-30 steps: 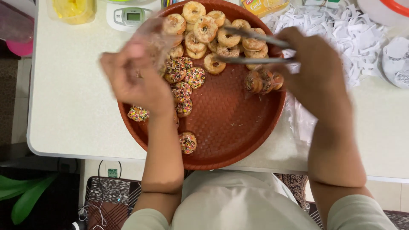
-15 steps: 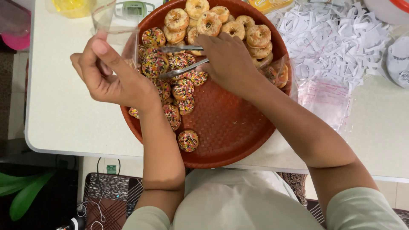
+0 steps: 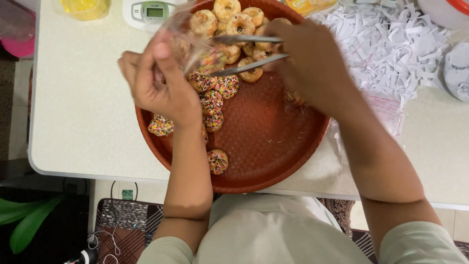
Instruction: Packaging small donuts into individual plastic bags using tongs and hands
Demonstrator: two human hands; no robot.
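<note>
clear plastic bag point(image 3: 195, 46) is up over the far-left part of the tray, mouth facing right. a sprinkled mini donut point(image 3: 211, 61) shows through the film, inside or right at the mouth, can't tell which. tips of the metal tongs point(image 3: 246, 54) sit at that donut, prongs a little apart; blurred, so can't tell if they actually pinch it.

left hand point(image 3: 159, 83) holds the bag: fingers curled shut on the film at its left edge, thumb and forefinger pinching up top. right hand point(image 3: 312, 63) is closed around the tongs' handle end, both prongs run left from it toward the bag.

round red-brown woven tray point(image 3: 273, 146) underneath. sprinkled donuts point(image 3: 215, 98) clustered just below the bag, one point(image 3: 160, 125) by the left wrist, one point(image 3: 217, 161) alone near the front rim. plain glazed donuts point(image 3: 227, 10) piled at the far side, partly behind the tongs and the right hand.

tray sits on a white table point(image 3: 83, 122) with rounded edge. pile of shredded white paper point(image 3: 391, 44) right of the tray, empty clear bags point(image 3: 386, 110) under the right forearm. small digital scale point(image 3: 152, 12) and a yellow container point(image 3: 85, 7) at the far-left edge, pink object point(image 3: 17, 34) beyond the table's left side. below the table edge: patterned rug point(image 3: 119, 225), cables, green leaves point(image 3: 24, 225) at lower left.
</note>
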